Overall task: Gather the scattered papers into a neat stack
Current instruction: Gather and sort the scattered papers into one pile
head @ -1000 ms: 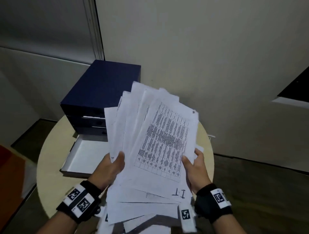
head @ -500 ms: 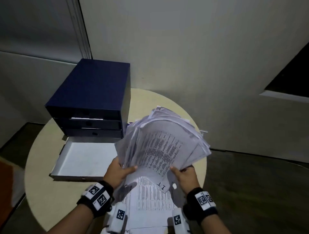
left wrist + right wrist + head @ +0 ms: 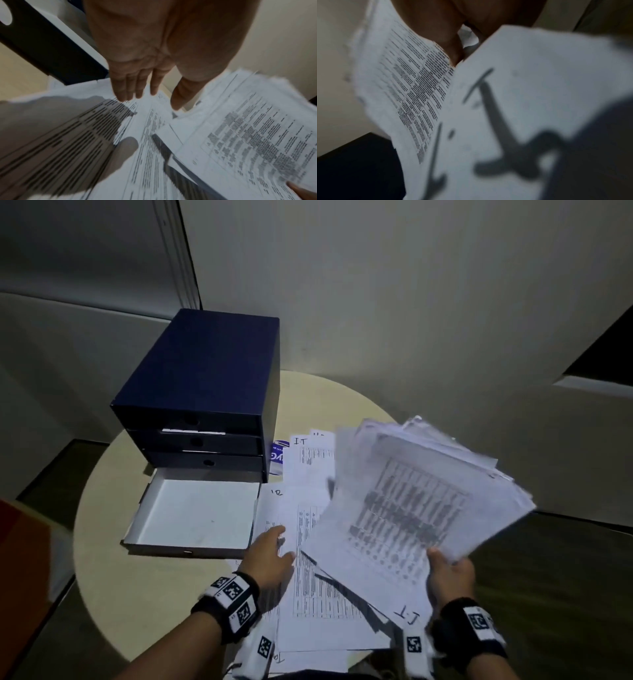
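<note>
Above loose papers (image 3: 308, 542) under flat left hand (image 3: 270, 556), right hand (image 3: 448, 573) grips sheaf (image 3: 411, 508).

The left hand (image 3: 269, 556) reaches forward, palm down, fingers (image 3: 130, 86) straight and close together, thumb apart to the side; the head view shows it low over the papers (image 3: 308, 577), though contact cannot be told. The right hand (image 3: 448, 575) is raised, its thumb on top of a sheaf (image 3: 411, 508) in a curled grip. Both wrists wear black bands with markers.
</note>
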A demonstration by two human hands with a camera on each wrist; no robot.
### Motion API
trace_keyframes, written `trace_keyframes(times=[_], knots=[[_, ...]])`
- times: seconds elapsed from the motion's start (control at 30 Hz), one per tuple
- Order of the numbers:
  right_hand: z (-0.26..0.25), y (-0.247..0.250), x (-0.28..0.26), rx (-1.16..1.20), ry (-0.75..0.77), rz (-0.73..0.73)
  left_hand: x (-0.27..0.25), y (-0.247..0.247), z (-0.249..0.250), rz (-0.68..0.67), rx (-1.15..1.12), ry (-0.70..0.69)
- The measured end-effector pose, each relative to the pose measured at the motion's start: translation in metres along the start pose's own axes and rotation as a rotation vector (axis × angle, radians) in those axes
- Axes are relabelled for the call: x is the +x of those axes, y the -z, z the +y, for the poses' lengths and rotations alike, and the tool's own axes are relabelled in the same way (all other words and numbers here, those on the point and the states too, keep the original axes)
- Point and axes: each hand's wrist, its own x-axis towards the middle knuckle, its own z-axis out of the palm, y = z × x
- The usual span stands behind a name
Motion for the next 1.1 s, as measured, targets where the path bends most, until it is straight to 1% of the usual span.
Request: trace_keyframes(times=[0.07, 0.1, 0.17, 0.2, 0.27, 0.33, 0.4, 0.43, 0.47, 0.53, 0.57, 0.63, 0.7, 0.8, 0.97, 1.1], knots=[[0.012, 0.02, 0.006, -0.024, -0.013, 0.043, 0.003, -0.014, -0.012, -0.1, 0.174, 0.118], [0.018, 0.029, 0.01, -0.036, -0.014, 0.048, 0.002, -0.02, -0.014, -0.123, 0.244, 0.172], [0.032, 0.04, 0.009, -0.107, -0.048, 0.065, 0.0, -0.034, -0.016, -0.142, 0.343, 0.224], [0.04, 0.043, 0.009, -0.122, -0.08, 0.061, 0.0, -0.04, -0.016, -0.131, 0.378, 0.221], [0.053, 0.044, 0.005, -0.145, -0.116, 0.056, 0.0, -0.049, -0.014, -0.052, 0.385, 0.188], [0.061, 0.04, 0.001, -0.168, -0.135, 0.039, 0.004, -0.054, -0.013, 0.007, 0.258, 0.195], [0.067, 0.036, 0.0, -0.199, -0.13, 0.008, 0.008, -0.056, -0.012, -0.007, 0.117, 0.245], [0.068, 0.034, -0.003, -0.214, -0.131, -0.011, 0.009, -0.056, -0.011, -0.009, 0.106, 0.259], [0.07, 0.032, -0.005, -0.224, -0.154, -0.021, 0.01, -0.056, -0.011, 0.018, 0.15, 0.265], [0.074, 0.027, -0.006, -0.243, -0.169, -0.048, 0.006, -0.057, -0.009, 0.112, 0.331, 0.266], [0.075, 0.027, -0.006, -0.256, -0.168, -0.054, 0.005, -0.059, -0.009, 0.154, 0.376, 0.263], [0.079, 0.023, -0.004, -0.271, -0.187, -0.072, 0.003, -0.064, -0.008, 0.174, 0.335, 0.277], [0.081, 0.021, -0.003, -0.296, -0.178, -0.087, 0.005, -0.069, -0.007, 0.151, 0.263, 0.269], [0.08, 0.019, -0.003, -0.321, -0.184, -0.097, 0.006, -0.075, -0.009, 0.13, 0.249, 0.234], [0.077, 0.014, -0.003, -0.351, -0.145, -0.105, 0.002, -0.067, -0.008, 0.235, 0.185, 0.098], [0.08, 0.011, -0.002, -0.342, -0.138, -0.111, 0.001, -0.064, -0.009, 0.338, 0.07, 0.062]])
